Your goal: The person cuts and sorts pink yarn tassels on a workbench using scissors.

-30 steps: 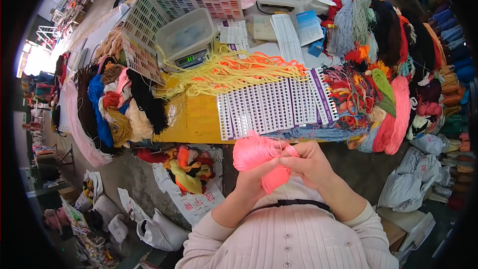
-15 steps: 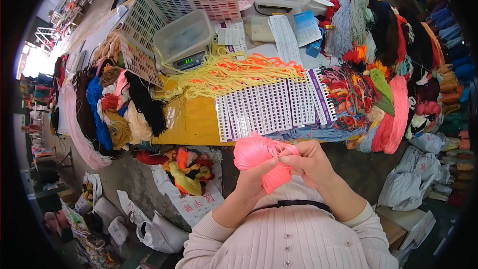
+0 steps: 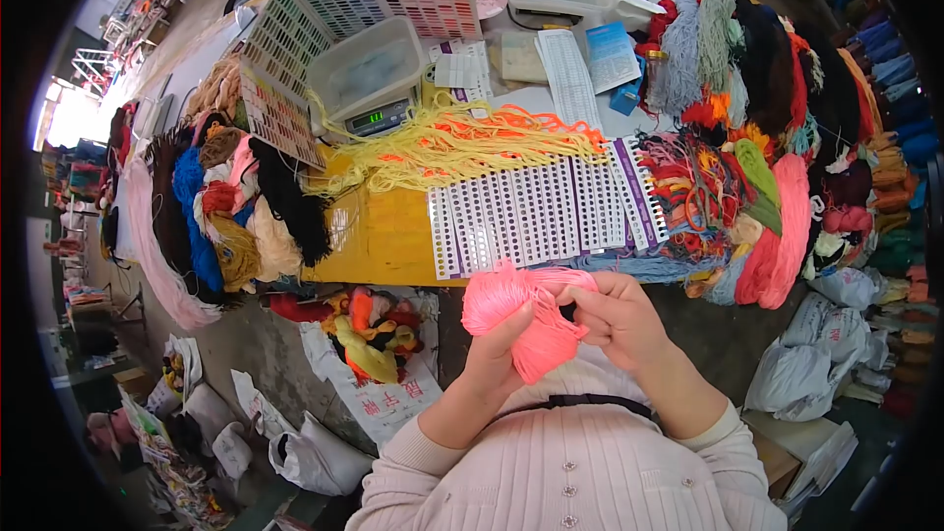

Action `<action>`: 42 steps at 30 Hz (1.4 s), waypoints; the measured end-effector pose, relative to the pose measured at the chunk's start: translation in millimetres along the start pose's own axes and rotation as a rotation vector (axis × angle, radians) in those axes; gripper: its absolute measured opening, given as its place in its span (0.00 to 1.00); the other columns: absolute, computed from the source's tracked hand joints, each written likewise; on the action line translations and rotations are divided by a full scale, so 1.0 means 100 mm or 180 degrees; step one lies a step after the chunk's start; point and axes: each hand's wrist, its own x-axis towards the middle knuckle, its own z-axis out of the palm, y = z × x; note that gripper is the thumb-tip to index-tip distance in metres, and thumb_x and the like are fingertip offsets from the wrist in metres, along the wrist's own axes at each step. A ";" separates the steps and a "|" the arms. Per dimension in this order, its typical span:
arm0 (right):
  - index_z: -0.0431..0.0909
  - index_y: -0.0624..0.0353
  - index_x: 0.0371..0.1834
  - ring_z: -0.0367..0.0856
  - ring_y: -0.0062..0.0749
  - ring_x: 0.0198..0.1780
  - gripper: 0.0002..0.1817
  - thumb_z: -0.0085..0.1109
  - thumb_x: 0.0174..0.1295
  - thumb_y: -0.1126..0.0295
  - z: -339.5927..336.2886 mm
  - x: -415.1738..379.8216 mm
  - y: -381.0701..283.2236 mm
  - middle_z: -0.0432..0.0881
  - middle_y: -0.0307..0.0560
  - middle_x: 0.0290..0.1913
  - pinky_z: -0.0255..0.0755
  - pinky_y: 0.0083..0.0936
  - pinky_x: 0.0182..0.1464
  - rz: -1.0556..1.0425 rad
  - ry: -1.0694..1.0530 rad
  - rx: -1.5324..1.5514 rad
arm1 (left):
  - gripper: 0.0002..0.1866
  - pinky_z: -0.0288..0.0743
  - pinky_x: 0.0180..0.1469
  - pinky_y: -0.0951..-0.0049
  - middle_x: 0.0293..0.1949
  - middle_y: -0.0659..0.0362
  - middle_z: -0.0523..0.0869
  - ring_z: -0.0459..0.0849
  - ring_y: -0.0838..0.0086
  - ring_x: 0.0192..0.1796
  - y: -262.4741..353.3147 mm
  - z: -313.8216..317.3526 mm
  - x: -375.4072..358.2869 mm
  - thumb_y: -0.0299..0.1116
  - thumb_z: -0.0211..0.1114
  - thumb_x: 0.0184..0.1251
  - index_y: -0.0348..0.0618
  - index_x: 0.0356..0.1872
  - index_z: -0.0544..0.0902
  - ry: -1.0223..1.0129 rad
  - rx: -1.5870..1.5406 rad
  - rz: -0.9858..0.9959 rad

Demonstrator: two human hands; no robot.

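Observation:
A bundle of bright pink yarn (image 3: 526, 320) is held in front of my body, just off the table's front edge. My left hand (image 3: 495, 354) grips it from below, with the thumb pressed on its face. At the bundle's right side my right hand (image 3: 615, 320) pinches some pink strands, drawn out from the top. A dark gap shows between these strands and the bundle. Beyond the bundle lie white punched cards (image 3: 526, 216) on the table, with yellow and orange yarn (image 3: 462, 146) behind them.
Colour charts (image 3: 374, 0), a plastic box (image 3: 364, 64) on a digital scale (image 3: 382, 118) and papers (image 3: 568, 79) stand farther back. Yarn heaps lie left (image 3: 221, 206) and right (image 3: 698, 187). White bags (image 3: 811, 354) rest on the floor at the right.
My right hand has moved slightly up and right, stretching the pink strands away from the bundle. My left thumb has shifted left, and a gap has opened between strands and bundle.

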 end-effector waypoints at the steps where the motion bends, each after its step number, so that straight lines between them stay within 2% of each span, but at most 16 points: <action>1: 0.76 0.65 0.30 0.58 0.08 0.17 0.06 0.52 0.54 0.73 0.07 0.00 -0.01 0.68 0.29 0.17 0.50 0.10 0.18 -0.0044 0.0081 -0.0149 | 0.20 0.68 0.49 0.69 0.45 0.54 0.72 0.72 0.71 0.47 0.00 0.01 0.00 0.34 0.55 0.57 0.34 0.49 0.66 0.0004 0.0005 0.0050; 14: 0.75 0.64 0.27 0.59 0.09 0.18 0.03 0.54 0.51 0.75 0.07 0.19 0.09 0.69 0.30 0.19 0.51 0.11 0.19 -0.0464 -0.0110 -0.0532 | 0.15 0.69 0.45 0.73 0.43 0.56 0.74 0.74 0.74 0.41 0.09 -0.05 0.03 0.32 0.52 0.59 0.36 0.45 0.69 0.0122 0.0191 0.0206; 16: 0.74 0.63 0.30 0.56 0.10 0.16 0.05 0.53 0.52 0.74 -0.02 0.18 0.00 0.66 0.30 0.18 0.49 0.12 0.18 0.0189 -0.0707 -0.0013 | 0.14 0.70 0.43 0.74 0.42 0.56 0.74 0.75 0.75 0.39 0.16 -0.16 0.02 0.32 0.52 0.59 0.36 0.44 0.69 -0.0487 0.0184 0.0412; 20: 0.73 0.63 0.33 0.52 0.13 0.14 0.07 0.51 0.54 0.72 -0.08 0.16 -0.24 0.60 0.30 0.15 0.45 0.13 0.17 0.1450 -0.1264 -0.0218 | 0.13 0.70 0.36 0.79 0.37 0.60 0.76 0.74 0.80 0.35 0.32 -0.03 -0.02 0.30 0.57 0.55 0.37 0.41 0.72 0.0310 0.1021 -0.0057; 22: 0.74 0.63 0.27 0.57 0.17 0.14 0.06 0.53 0.52 0.71 -0.09 0.16 -0.36 0.66 0.33 0.16 0.52 0.14 0.18 0.0972 -0.1051 -0.1984 | 0.13 0.70 0.33 0.80 0.34 0.62 0.76 0.74 0.81 0.33 0.37 -0.16 0.10 0.29 0.60 0.52 0.37 0.39 0.73 0.0191 0.2170 -0.0364; 23: 0.74 0.64 0.25 0.58 0.18 0.15 0.06 0.54 0.52 0.71 -0.08 0.15 -0.48 0.67 0.35 0.17 0.54 0.14 0.19 0.0356 -0.0997 -0.3188 | 0.14 0.69 0.32 0.83 0.31 0.63 0.77 0.74 0.83 0.32 0.50 -0.11 0.10 0.27 0.62 0.49 0.38 0.38 0.74 -0.0073 0.1760 -0.0681; 25: 0.74 0.66 0.19 0.64 0.21 0.16 0.08 0.54 0.51 0.72 -0.03 0.16 -0.70 0.74 0.43 0.22 0.61 0.16 0.22 -0.0340 -0.1244 -0.4323 | 0.12 0.69 0.31 0.82 0.31 0.62 0.77 0.75 0.82 0.31 0.58 -0.17 0.07 0.26 0.60 0.51 0.37 0.38 0.74 0.0280 0.1974 -0.0157; 27: 0.73 0.66 0.22 0.64 0.21 0.16 0.08 0.52 0.53 0.72 -0.20 0.26 -0.81 0.74 0.45 0.25 0.62 0.16 0.21 -0.0791 -0.1643 -0.3186 | 0.09 0.69 0.30 0.82 0.28 0.63 0.76 0.74 0.82 0.28 0.70 -0.31 0.04 0.25 0.56 0.53 0.36 0.37 0.74 0.0787 0.1676 0.0456; 29: 0.70 0.65 0.24 0.65 0.20 0.18 0.07 0.50 0.55 0.72 -0.48 0.38 -0.95 0.73 0.46 0.26 0.62 0.16 0.21 -0.0923 -0.1750 -0.1523 | 0.04 0.68 0.27 0.83 0.21 0.66 0.71 0.71 0.83 0.23 0.94 -0.55 -0.06 0.24 0.51 0.55 0.37 0.31 0.73 0.0670 0.0004 0.1132; 31: 0.66 0.63 0.26 0.65 0.19 0.19 0.06 0.47 0.56 0.73 -0.87 0.46 -1.05 0.70 0.45 0.25 0.62 0.16 0.22 -0.0777 -0.1440 0.0197 | 0.04 0.65 0.24 0.84 0.16 0.68 0.66 0.67 0.85 0.19 1.20 -1.08 -0.30 0.23 0.48 0.55 0.40 0.24 0.70 0.0060 -0.1720 0.1636; 33: 0.64 0.63 0.28 0.63 0.18 0.19 0.04 0.44 0.58 0.73 -1.33 0.53 -1.09 0.66 0.44 0.22 0.62 0.15 0.23 -0.0832 -0.0811 0.1144 | 0.07 0.63 0.21 0.84 0.15 0.68 0.64 0.64 0.84 0.17 1.37 -1.48 -0.59 0.23 0.46 0.55 0.43 0.19 0.66 0.0127 -0.1791 0.2009; 35: 0.63 0.64 0.30 0.60 0.18 0.19 0.03 0.43 0.58 0.75 -1.81 0.58 -1.18 0.63 0.42 0.21 0.61 0.14 0.24 -0.1035 0.0025 0.1574 | 0.09 0.66 0.25 0.79 0.14 0.68 0.64 0.63 0.83 0.17 1.57 -1.68 -0.83 0.25 0.43 0.57 0.44 0.18 0.64 0.0409 -0.1571 0.2057; 38: 0.63 0.69 0.30 0.60 0.19 0.20 0.03 0.42 0.55 0.80 -2.95 0.44 -1.59 0.64 0.41 0.23 0.61 0.16 0.25 -0.1590 0.0990 0.2169 | 0.08 0.65 0.45 0.62 0.24 0.59 0.69 0.68 0.71 0.28 1.97 -1.99 -1.22 0.27 0.39 0.57 0.39 0.25 0.67 0.2741 -0.0364 0.2600; 39: 0.64 0.67 0.25 0.61 0.23 0.22 0.01 0.43 0.52 0.81 -3.55 0.19 -1.83 0.66 0.43 0.22 0.62 0.25 0.35 -0.1907 0.1157 0.1945 | 0.10 0.61 0.52 0.57 0.32 0.54 0.71 0.69 0.64 0.37 2.14 -2.17 -1.43 0.28 0.38 0.58 0.35 0.30 0.68 0.3393 0.0232 0.2632; 41: 0.65 0.61 0.17 0.66 0.29 0.25 0.06 0.44 0.47 0.81 -4.32 -0.28 -2.15 0.69 0.45 0.20 0.57 0.44 0.56 -0.2874 0.1761 0.1118 | 0.09 0.62 0.46 0.62 0.29 0.56 0.70 0.68 0.68 0.34 2.46 -2.47 -1.65 0.28 0.40 0.58 0.35 0.30 0.69 0.4360 0.0962 0.2572; 42: 0.66 0.61 0.18 0.70 0.30 0.29 0.06 0.43 0.50 0.79 -3.96 -0.33 -2.10 0.71 0.45 0.22 0.60 0.41 0.54 -0.3085 0.0644 0.0472 | 0.08 0.62 0.44 0.64 0.28 0.57 0.70 0.68 0.70 0.32 2.57 -2.63 -1.67 0.28 0.41 0.58 0.35 0.30 0.69 0.4419 0.1031 0.2450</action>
